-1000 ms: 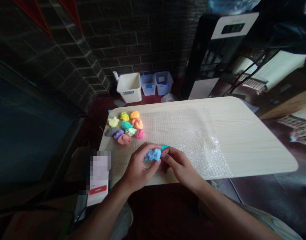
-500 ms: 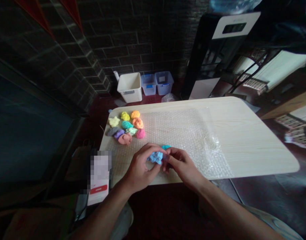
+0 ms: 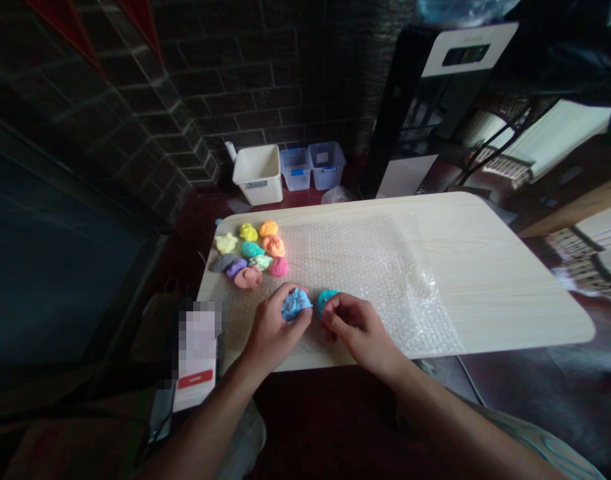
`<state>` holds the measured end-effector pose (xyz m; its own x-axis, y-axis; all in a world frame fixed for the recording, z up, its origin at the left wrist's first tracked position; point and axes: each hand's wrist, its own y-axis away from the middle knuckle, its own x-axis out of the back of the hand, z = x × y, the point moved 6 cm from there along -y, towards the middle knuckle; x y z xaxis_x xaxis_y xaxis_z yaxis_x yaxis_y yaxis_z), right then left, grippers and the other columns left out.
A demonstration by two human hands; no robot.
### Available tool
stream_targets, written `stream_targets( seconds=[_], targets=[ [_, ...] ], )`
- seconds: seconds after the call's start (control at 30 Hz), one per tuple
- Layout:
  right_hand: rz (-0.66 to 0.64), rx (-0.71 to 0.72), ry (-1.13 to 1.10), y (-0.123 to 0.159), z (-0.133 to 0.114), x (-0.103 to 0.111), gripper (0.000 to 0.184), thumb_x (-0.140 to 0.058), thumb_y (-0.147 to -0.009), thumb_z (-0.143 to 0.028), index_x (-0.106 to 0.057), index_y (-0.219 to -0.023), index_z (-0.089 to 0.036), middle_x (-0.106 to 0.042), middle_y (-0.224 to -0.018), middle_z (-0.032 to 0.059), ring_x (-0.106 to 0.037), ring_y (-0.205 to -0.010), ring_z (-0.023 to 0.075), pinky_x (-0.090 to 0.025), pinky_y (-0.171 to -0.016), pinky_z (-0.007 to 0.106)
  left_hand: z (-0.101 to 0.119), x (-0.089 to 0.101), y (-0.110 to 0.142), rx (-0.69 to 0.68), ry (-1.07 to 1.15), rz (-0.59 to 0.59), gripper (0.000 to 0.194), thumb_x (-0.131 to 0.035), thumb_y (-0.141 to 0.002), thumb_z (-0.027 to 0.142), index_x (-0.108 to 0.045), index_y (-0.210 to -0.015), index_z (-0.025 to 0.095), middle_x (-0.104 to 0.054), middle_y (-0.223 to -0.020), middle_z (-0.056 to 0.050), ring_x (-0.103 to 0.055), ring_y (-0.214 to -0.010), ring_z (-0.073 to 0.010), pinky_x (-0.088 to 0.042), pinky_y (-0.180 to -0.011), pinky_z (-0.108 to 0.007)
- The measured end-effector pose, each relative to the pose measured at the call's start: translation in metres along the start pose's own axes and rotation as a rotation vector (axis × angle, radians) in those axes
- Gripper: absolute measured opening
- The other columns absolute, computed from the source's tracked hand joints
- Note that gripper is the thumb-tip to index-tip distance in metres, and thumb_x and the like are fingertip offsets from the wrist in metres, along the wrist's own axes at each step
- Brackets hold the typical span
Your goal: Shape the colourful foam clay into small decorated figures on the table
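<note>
A lump of light blue modelling clay (image 3: pixel 296 305) is gripped between the thumb and fingers of my left hand (image 3: pixel 275 327), above the near edge of the table. To its right, my right hand (image 3: pixel 352 323) has its fingertips pinched together; whatever may be between them is too small or hidden to name. Just behind those fingers lies a turquoise clay lump (image 3: pixel 325 297), partly covered by the hand. At the table's left, several clay lumps sit close together, among them a pink one (image 3: pixel 279 267), a salmon one (image 3: pixel 248 277) and a yellow one (image 3: pixel 248 232).
Bubble wrap (image 3: pixel 355 253) covers the left and middle of the pale wooden table (image 3: pixel 505 273). A phone (image 3: pixel 198 360) is at the near left corner. Beyond the table stand a white basket (image 3: pixel 258 175), two blue bins (image 3: pixel 327 167) and a water dispenser (image 3: pixel 405 120).
My hands have drawn apart: the left has shifted left with the blue clay, and the right has come away from it. More of the turquoise lump shows between them.
</note>
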<state>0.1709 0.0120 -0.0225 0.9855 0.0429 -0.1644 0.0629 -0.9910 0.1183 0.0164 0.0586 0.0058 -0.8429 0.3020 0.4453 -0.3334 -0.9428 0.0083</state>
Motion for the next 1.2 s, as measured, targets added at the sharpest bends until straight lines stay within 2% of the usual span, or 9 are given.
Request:
stream_targets(
  seconds=[0.27,0.47,0.6,0.7,0.83,0.93,1.07,1.13,1.2],
  targets=[
    [0.108,-0.043,-0.122,-0.005,-0.006,0.012,0.041,-0.073,-0.088,-0.059,-0.060,-0.081,-0.020,-0.065,-0.066,0.0000,-0.061,-0.055,0.0137,-0.048,-0.053,0.028,-0.017,0.015,-0.011,-0.031,-0.013,0.121,0.026,-0.071,-0.086,0.029,-0.064,-0.109,0.021,-0.067,-0.092,-0.001,-0.063,-0.080,-0.0171,-0.049,-0.074,-0.028],
    [0.228,-0.019,-0.166,-0.011,-0.013,0.039,0.037,-0.087,-0.078,-0.049,-0.069,-0.077,-0.017,-0.070,-0.064,0.0022,-0.064,-0.056,0.0141,-0.050,-0.054,0.028,-0.018,0.033,-0.015,-0.066,-0.115,0.202,0.023,-0.075,-0.082,0.027,-0.068,-0.103,0.021,-0.067,-0.087,0.000,-0.064,-0.076,-0.0167,-0.051,-0.068,-0.027],
    [0.290,-0.067,-0.265,-0.014,-0.012,0.055,0.034,-0.091,-0.074,-0.044,-0.074,-0.082,-0.016,-0.076,-0.077,0.0070,-0.073,-0.069,0.0192,-0.059,-0.067,0.034,-0.017,0.038,-0.015,-0.143,-0.221,0.239,0.024,-0.073,-0.086,0.027,-0.069,-0.109,0.021,-0.066,-0.106,-0.006,-0.066,-0.094,-0.0220,-0.056,-0.080,-0.033],
    [0.314,-0.067,-0.285,-0.016,-0.011,0.060,0.034,-0.091,-0.074,-0.043,-0.076,-0.086,-0.015,-0.078,-0.082,0.0087,-0.075,-0.076,0.0217,-0.062,-0.078,0.039,-0.012,0.038,-0.012,-0.240,-0.330,0.257,0.028,-0.064,-0.095,0.028,-0.068,-0.122,0.023,-0.064,-0.119,-0.010,-0.062,-0.111,-0.0260,-0.056,-0.090,-0.038],
    [0.297,-0.061,-0.296,-0.017,-0.010,0.059,0.036,-0.091,-0.074,-0.043,-0.076,-0.091,-0.015,-0.079,-0.087,0.0089,-0.076,-0.081,0.0213,-0.063,-0.086,0.040,-0.003,0.036,-0.011,-0.359,-0.428,0.236,0.029,-0.057,-0.100,0.026,-0.070,-0.126,0.023,-0.066,-0.117,-0.010,-0.058,-0.117,-0.0266,-0.049,-0.105,-0.045],
    [0.305,-0.088,-0.292,-0.016,-0.010,0.057,0.038,-0.092,-0.072,-0.046,-0.075,-0.088,-0.015,-0.079,-0.084,0.0084,-0.077,-0.077,0.0204,-0.065,-0.081,0.038,0.000,0.035,-0.011,-0.380,-0.432,0.229,0.025,-0.058,-0.100,0.027,-0.074,-0.119,0.023,-0.068,-0.112,-0.009,-0.060,-0.113,-0.0260,-0.049,-0.105,-0.045],
    [0.320,-0.118,-0.274,-0.013,-0.014,0.055,0.041,-0.093,-0.071,-0.048,-0.068,-0.079,-0.016,-0.079,-0.073,0.0076,-0.076,-0.063,0.0199,-0.066,-0.065,0.034,-0.006,0.037,-0.013,-0.318,-0.351,0.231,0.024,-0.060,-0.099,0.030,-0.075,-0.117,0.023,-0.068,-0.111,-0.009,-0.062,-0.113,-0.0257,-0.058,-0.093,-0.039],
    [0.302,-0.116,-0.269,-0.013,-0.016,0.054,0.042,-0.093,-0.070,-0.047,-0.066,-0.076,-0.016,-0.077,-0.068,0.0068,-0.075,-0.058,0.0199,-0.064,-0.058,0.032,-0.010,0.040,-0.013,-0.288,-0.319,0.252,0.024,-0.061,-0.099,0.031,-0.075,-0.116,0.023,-0.068,-0.111,-0.009,-0.063,-0.112,-0.0261,-0.060,-0.087,-0.037],
    [0.278,-0.106,-0.262,-0.013,-0.017,0.053,0.040,-0.095,-0.069,-0.045,-0.066,-0.074,-0.016,-0.077,-0.066,0.0067,-0.075,-0.057,0.0199,-0.063,-0.055,0.031,-0.011,0.044,-0.013,-0.267,-0.311,0.293,0.023,-0.062,-0.098,0.033,-0.076,-0.114,0.023,-0.069,-0.110,-0.009,-0.065,-0.111,-0.0265,-0.059,-0.088,-0.038]
  ],
)
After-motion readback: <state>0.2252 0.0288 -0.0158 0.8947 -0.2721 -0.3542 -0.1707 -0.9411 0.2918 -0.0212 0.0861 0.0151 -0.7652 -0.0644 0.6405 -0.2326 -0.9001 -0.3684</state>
